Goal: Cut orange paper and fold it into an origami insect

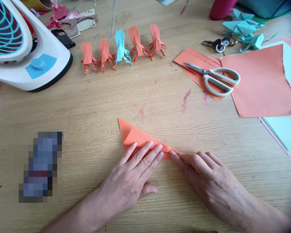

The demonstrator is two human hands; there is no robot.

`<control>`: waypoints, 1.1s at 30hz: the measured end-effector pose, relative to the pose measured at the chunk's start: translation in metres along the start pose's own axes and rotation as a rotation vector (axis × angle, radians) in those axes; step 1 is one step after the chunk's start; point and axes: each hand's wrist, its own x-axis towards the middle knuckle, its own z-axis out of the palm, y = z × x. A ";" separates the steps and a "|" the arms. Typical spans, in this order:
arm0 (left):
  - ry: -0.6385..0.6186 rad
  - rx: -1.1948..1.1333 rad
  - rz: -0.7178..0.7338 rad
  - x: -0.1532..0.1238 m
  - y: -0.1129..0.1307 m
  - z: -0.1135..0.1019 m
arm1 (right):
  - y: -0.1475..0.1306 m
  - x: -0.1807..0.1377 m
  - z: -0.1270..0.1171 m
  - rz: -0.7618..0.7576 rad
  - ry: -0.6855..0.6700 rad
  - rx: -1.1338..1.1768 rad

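Note:
A folded orange paper triangle (133, 134) lies on the wooden table (87, 110) in front of me. My left hand (133, 176) rests flat on its lower part, fingers stretched out and pressing it down. My right hand (203, 174) lies beside it, fingers extended, the index fingertip pressing the paper's right corner. Neither hand holds anything off the table.
A row of folded paper figures, several orange (135, 42) and one blue (121, 47), stands at the back. White scissors (218, 79) lie on orange sheets (259, 81) at right, above light green paper (286, 129). A white device (19, 48) sits at top left. Teal origami (242, 29) and keys (218, 43) at back right.

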 end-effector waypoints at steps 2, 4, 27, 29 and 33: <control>-0.007 -0.003 -0.007 0.000 0.000 0.000 | 0.000 0.000 0.000 0.006 -0.002 0.017; -0.013 0.001 -0.011 0.000 0.001 0.000 | 0.000 0.001 0.000 0.007 0.001 0.025; -0.069 0.042 -0.069 0.000 0.002 0.001 | 0.001 0.000 0.005 0.014 0.028 -0.013; -0.070 0.035 -0.068 0.000 0.001 0.002 | 0.001 -0.002 0.005 0.011 0.030 -0.016; -0.080 0.030 -0.054 0.000 -0.001 0.004 | 0.001 -0.004 0.006 0.014 0.013 0.002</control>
